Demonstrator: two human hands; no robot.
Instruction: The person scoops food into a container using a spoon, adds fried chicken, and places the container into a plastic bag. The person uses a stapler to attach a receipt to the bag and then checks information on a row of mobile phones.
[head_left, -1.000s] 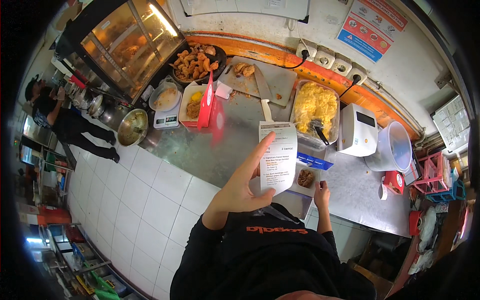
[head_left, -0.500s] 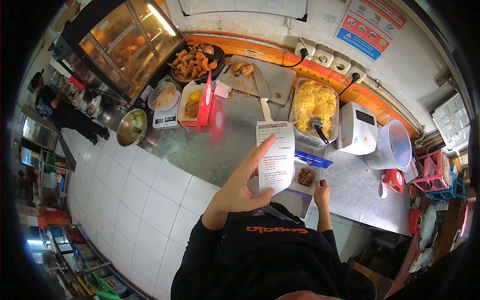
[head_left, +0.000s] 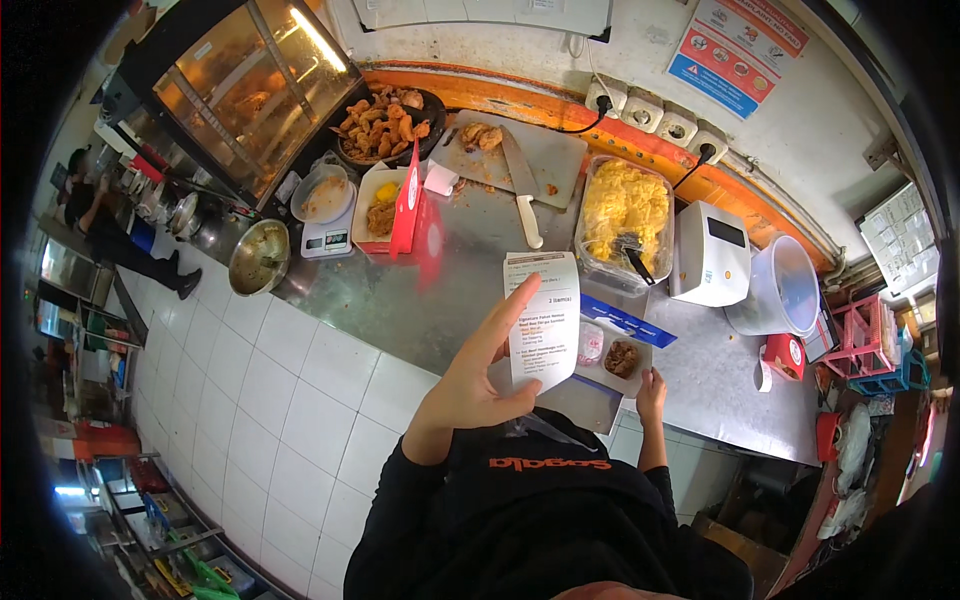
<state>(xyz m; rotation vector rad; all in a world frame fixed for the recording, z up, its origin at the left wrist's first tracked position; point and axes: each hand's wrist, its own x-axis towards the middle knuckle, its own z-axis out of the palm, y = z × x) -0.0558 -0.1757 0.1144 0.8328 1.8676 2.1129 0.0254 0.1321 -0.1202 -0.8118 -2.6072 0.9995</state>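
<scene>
Holding a white slip [head_left: 543, 320] upright, the left hand [head_left: 478, 385] pinches its lower edge between thumb and fingers, the forefinger stretched up along its left side. Just right of the grip, the right hand [head_left: 651, 385] rests on the near edge of a white box [head_left: 612, 362] holding a brown piece of food; whether those fingers clasp it cannot be told. Beyond the slip lie a knife [head_left: 524, 195] on a cutting board [head_left: 555, 150] and a tub [head_left: 625, 220] of yellow food.
</scene>
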